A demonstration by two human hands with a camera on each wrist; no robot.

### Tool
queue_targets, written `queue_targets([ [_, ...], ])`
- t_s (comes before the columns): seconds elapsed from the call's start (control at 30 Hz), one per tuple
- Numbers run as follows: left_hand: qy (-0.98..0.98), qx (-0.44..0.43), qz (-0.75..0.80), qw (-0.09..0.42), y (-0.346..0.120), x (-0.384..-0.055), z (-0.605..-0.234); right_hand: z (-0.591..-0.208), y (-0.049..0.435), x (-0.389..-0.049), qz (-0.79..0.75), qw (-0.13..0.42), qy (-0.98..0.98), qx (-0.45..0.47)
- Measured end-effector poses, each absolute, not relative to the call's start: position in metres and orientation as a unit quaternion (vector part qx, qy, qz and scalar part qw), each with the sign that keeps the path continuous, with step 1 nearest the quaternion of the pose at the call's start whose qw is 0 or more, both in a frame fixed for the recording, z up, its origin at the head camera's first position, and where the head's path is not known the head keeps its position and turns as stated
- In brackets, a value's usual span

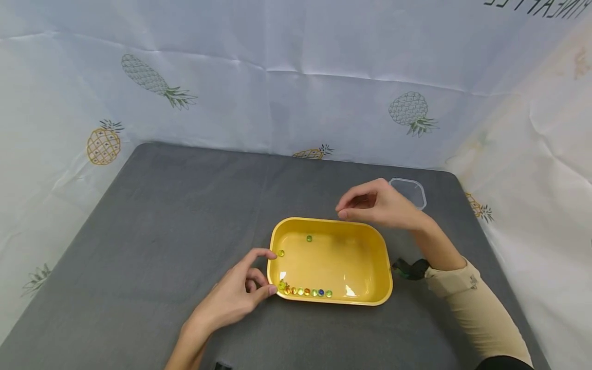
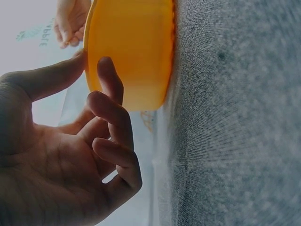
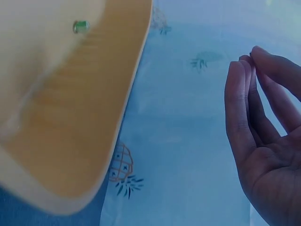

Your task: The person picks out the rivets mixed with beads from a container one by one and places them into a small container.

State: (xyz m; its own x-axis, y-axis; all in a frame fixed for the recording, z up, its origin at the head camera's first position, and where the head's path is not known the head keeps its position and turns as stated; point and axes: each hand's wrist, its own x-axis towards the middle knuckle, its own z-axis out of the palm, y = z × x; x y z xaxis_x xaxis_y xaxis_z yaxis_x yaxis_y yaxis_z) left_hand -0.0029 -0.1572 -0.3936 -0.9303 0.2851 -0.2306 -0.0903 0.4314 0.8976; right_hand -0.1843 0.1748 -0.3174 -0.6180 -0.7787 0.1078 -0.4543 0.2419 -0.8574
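A shallow yellow tray (image 1: 330, 262) stands on the grey cloth. My left hand (image 1: 238, 293) holds its left edge, with bent index finger and thumb at the rim; the other fingers curl beside the tray's outer wall (image 2: 136, 70). Several glass marbles (image 1: 307, 292) line the tray's near side, clustered toward the left corner. A yellow-green marble (image 1: 281, 253) lies by the left index fingertip, and a green marble (image 1: 309, 238) lies farther back. My right hand (image 1: 379, 205) hovers over the far rim, thumb and fingertips brought together; no marble shows between them.
A clear plastic container (image 1: 409, 192) sits behind the right hand, partly hidden by it. A dark object (image 1: 410, 268) is beside the right wrist. Pineapple-print fabric (image 1: 277, 92) hangs behind the table.
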Motion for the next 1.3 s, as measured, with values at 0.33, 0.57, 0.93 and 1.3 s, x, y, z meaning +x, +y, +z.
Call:
queue_targets([
  [0.33,0.828,0.065,0.532,0.168,-0.158,-0.001,-0.394,-0.313,0.202,-0.186,-0.463,0.130,0.795,-0.370],
  [0.57,0.828,0.065,0.531,0.167,-0.157,-0.002,-0.394,-0.312,0.215,-0.190,-0.460,0.109,0.812,-0.343],
  [0.93,0.827,0.067,0.532,0.169,-0.157,-0.002,-0.395,-0.314,0.237,-0.195,-0.445,0.067,0.840,-0.303],
  [1.3,0.825,0.075,0.535,0.168,-0.158,-0.002,-0.395,-0.318,0.265,-0.198,-0.442,0.034,0.863,-0.242],
])
